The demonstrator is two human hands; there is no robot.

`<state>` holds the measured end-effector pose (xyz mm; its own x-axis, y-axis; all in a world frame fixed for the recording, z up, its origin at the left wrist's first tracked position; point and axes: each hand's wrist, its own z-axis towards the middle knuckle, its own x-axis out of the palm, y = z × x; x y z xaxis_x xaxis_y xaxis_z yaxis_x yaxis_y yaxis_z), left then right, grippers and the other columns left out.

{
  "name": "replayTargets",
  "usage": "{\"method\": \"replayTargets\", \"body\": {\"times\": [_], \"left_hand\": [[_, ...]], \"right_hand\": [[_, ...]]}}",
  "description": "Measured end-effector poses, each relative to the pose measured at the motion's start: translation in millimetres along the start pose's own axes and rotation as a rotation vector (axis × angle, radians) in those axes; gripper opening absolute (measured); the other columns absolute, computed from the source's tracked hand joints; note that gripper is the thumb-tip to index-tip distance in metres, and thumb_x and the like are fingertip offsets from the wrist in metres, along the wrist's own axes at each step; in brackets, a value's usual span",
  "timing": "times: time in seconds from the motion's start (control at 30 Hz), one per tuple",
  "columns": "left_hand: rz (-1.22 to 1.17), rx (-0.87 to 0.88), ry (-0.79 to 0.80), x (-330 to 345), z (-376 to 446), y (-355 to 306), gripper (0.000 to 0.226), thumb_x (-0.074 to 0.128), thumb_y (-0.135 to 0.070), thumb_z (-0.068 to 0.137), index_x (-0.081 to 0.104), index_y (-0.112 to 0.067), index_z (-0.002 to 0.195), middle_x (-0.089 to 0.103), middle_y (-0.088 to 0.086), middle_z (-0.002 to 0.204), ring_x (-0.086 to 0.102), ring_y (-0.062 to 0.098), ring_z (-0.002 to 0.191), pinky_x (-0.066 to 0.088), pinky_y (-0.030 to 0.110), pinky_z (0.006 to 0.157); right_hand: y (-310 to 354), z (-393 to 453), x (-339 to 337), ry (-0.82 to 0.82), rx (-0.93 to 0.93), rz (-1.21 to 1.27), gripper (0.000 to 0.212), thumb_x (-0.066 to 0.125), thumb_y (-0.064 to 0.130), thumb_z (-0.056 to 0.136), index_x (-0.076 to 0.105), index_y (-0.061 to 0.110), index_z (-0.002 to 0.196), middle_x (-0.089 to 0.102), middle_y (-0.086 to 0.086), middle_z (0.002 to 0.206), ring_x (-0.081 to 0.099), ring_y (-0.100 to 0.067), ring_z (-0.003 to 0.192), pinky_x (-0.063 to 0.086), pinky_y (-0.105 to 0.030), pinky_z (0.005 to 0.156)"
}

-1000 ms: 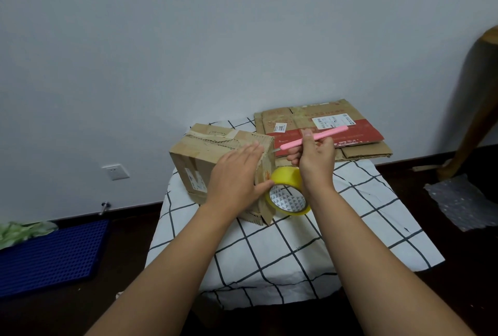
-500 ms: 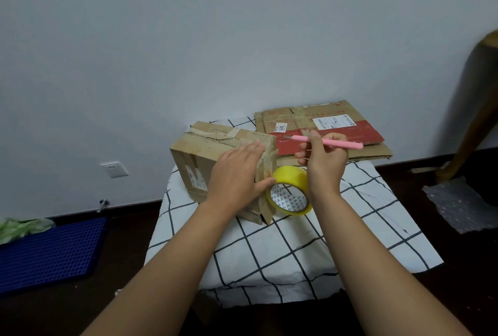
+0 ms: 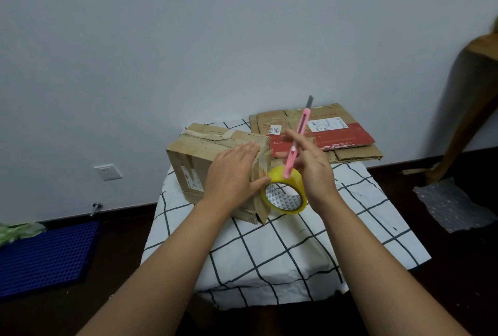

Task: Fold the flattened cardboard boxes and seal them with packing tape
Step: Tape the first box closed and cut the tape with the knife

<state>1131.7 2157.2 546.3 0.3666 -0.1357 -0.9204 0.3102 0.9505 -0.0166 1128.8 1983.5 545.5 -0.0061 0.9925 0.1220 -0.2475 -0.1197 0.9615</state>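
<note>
One box (image 3: 215,163) is already folded into shape and stands on the checked cloth (image 3: 283,249), with old torn tape on its top. Behind this box and to its right, against the wall, lies a stack of flattened boxes (image 3: 323,136) which are not yet folded, so most of the task seems to be left.

The left hand (image 3: 234,174) lies on the near side of the folded box with straight fingers pressed flat on the cardboard, and its thumb reaches to the box's right corner, beside the yellow tape roll (image 3: 284,192). It seems to hold down the tape end, but the strip itself is too clear to see. The tape roll is just at the right of the box, touching its corner, and seems to hang there from its strip.

The right hand (image 3: 312,165) is above the roll, at the right of the box. Its fingers are loosely curled around a pink utility knife (image 3: 296,144), whose blade points up and away. Probably the cut of the tape is the step in hand; after this the seam must be pressed and the other boxes done.
</note>
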Motion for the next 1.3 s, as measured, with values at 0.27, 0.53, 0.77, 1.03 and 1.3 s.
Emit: {"method": "replayTargets", "body": {"times": [0.27,0.53,0.77,1.03,1.3], "left_hand": [[-0.008,-0.008,-0.007,1,1,-1,0.081,0.057,-0.065,0.085,0.032,-0.025,0.150,0.034,-0.005,0.156,0.031,0.013,0.143,0.021,0.033,0.116],[0.005,-0.022,-0.007,2,2,0,0.080,0.055,-0.067,0.085,0.032,-0.026,0.150,0.035,-0.006,0.156,0.031,0.013,0.143,0.023,0.034,0.116],[-0.012,-0.017,-0.026,3,1,-1,0.078,0.057,-0.064,0.085,0.034,-0.025,0.148,0.037,-0.005,0.155,0.032,0.013,0.142,0.023,0.032,0.115],[-0.012,-0.015,-0.027,2,1,-1,0.079,0.057,-0.065,0.086,0.033,-0.024,0.149,0.036,-0.004,0.155,0.032,0.013,0.143,0.022,0.034,0.116],[-0.009,-0.025,-0.018,2,1,-1,0.078,0.056,-0.065,0.086,0.032,-0.025,0.149,0.036,-0.005,0.155,0.031,0.013,0.143,0.022,0.033,0.116]], "right_hand": [[1,-10,3,-0.095,-0.052,-0.086,0.012,0.043,0.023,0.105,0.045,0.033,0.111,0.062,-0.005,0.075,0.045,-0.005,0.050,0.036,-0.021,0.052],[-5,-17,7,-0.084,-0.003,-0.155,0.048,0.052,0.044,0.098,0.055,-0.002,0.083,0.039,0.007,0.054,0.032,-0.011,0.048,0.028,-0.027,0.048],[-15,-21,9,0.027,-0.020,-0.197,0.024,0.042,0.027,0.104,0.057,0.022,0.085,0.044,0.009,0.063,0.040,-0.015,0.059,0.037,-0.037,0.058],[-16,-18,6,0.026,-0.068,-0.259,0.020,0.040,0.028,0.104,0.057,0.028,0.093,0.046,0.017,0.064,0.041,-0.007,0.059,0.036,-0.036,0.061],[-16,-17,2,0.013,-0.065,-0.242,0.030,0.043,0.034,0.104,0.060,0.011,0.094,0.041,0.009,0.062,0.038,-0.011,0.055,0.034,-0.035,0.055]]}}
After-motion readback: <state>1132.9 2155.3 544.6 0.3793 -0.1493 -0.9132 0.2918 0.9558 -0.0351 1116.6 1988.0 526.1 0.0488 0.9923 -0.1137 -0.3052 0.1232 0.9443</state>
